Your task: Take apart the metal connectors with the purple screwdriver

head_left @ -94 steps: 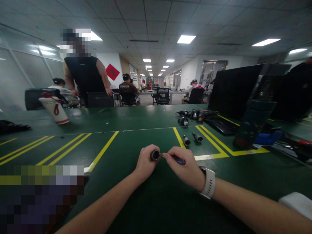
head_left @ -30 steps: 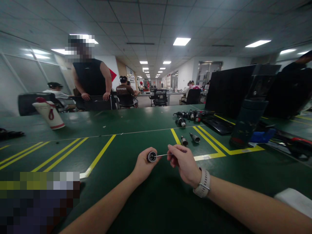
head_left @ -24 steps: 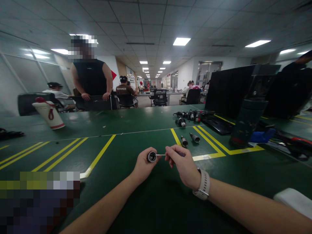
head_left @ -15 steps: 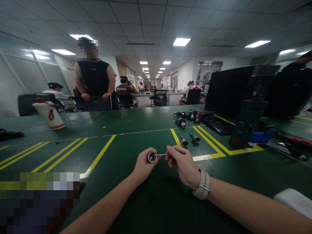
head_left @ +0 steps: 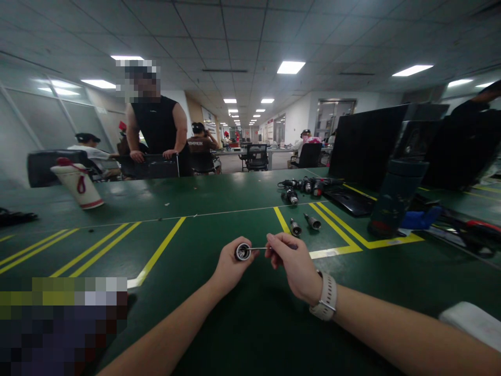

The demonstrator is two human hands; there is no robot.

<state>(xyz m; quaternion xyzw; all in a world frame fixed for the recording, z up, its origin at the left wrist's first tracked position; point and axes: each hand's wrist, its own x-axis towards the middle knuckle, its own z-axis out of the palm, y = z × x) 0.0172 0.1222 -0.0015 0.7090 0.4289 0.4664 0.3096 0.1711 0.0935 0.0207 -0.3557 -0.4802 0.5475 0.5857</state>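
Observation:
My left hand [head_left: 229, 267] is closed around a short hollow cylindrical part [head_left: 243, 252]. Its open metal-rimmed end faces me, and small details inside are too fine to make out. In my right hand [head_left: 293, 263], which wears a pale watch, a thin screwdriver [head_left: 259, 248] is pinched; its shaft points left and its tip meets the side or rim of the cylinder. Most of the handle is hidden by the fingers. Beyond the right hand lie two tapered metal sleeves [head_left: 296, 228] on the green table [head_left: 219, 209].
Farther back are several corded tool parts [head_left: 290, 197] and a black tray-like object [head_left: 348, 201]. A dark bottle [head_left: 397, 198] and black box [head_left: 364, 146] stand right. A white cup [head_left: 81, 185] is at left. Across the table a person [head_left: 158, 128] stands behind a chair.
Both hands keep nearly the same pose, the screwdriver still at the cylinder. Across the table, the standing person has shifted slightly.

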